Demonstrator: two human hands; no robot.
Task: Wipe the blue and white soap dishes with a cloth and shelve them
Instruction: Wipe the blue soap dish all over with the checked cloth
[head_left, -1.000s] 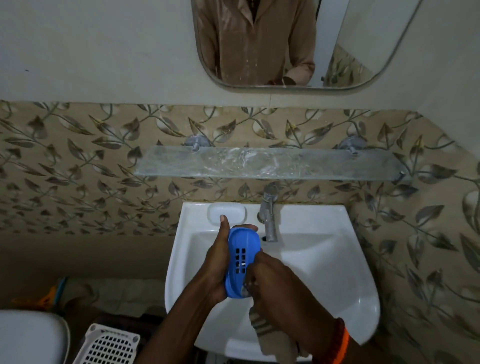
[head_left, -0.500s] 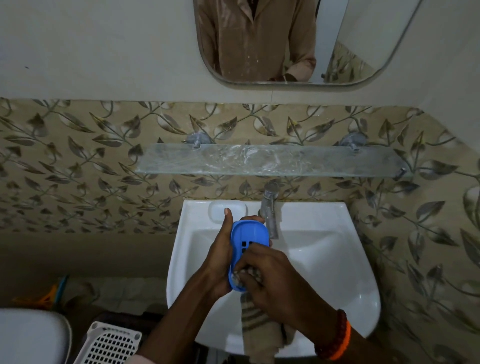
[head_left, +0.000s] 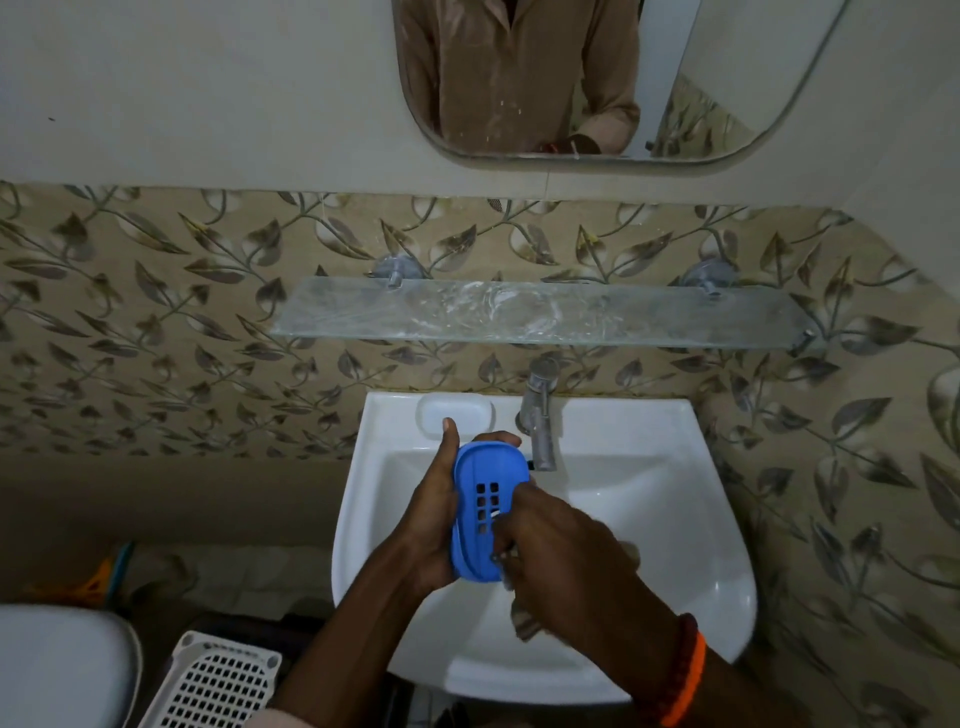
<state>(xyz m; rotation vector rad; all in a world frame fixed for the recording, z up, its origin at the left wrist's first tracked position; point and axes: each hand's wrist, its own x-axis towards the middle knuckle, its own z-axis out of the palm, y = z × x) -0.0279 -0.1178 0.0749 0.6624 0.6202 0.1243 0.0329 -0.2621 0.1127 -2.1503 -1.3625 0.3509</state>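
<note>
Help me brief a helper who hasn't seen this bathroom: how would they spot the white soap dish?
Find the white sink under the glass shelf. On its back ledge, left of the metal tap, sits the white soap dish, just beyond the left hand. Unlike the blue soap dish being held, it is white and untouched.

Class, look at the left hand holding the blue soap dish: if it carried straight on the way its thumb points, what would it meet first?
Probably the white soap dish on the sink ledge: the left hand, gripping the blue soap dish, has its thumb aimed there. Depth is unclear; it might pass above.
</note>
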